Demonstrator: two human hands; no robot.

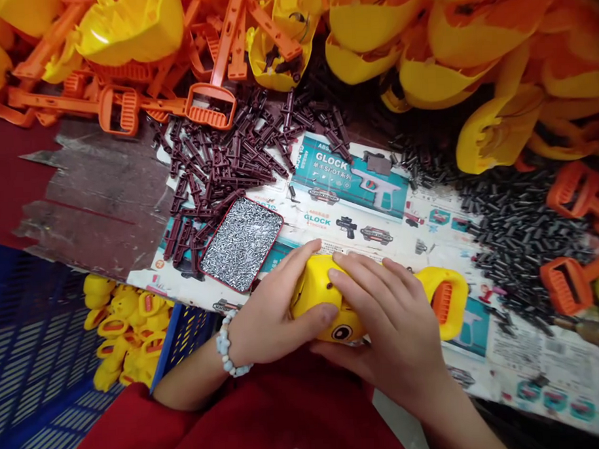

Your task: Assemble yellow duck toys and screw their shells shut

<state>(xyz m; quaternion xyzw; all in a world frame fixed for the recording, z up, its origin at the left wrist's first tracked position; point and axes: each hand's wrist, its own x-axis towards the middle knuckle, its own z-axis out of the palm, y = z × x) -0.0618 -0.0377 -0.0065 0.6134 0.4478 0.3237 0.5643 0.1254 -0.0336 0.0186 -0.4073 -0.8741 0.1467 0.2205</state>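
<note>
Between my two hands is a yellow plastic toy duck (352, 319) with a printed eye; its looped handle end with an orange ribbed insert sticks out to the right. My left hand (287, 307), with a bead bracelet at the wrist, is wrapped round the duck's left side, thumb across the front. Over its top and right side lies my right hand (391, 310), fingers closed on it. Just left of the hands, a red-rimmed tray (242, 243) holds many small silver screws. Parts of the duck are covered by my fingers.
Dark maroon plastic pieces (218, 158) are heaped behind the tray. Small black cylindrical parts (521, 236) spread to the right. Yellow shells (421, 56) and orange handles (211, 106) pile along the back. A blue crate (19, 365) with yellow toys (131, 328) stands lower left. Printed cardboard (357, 183) covers the table.
</note>
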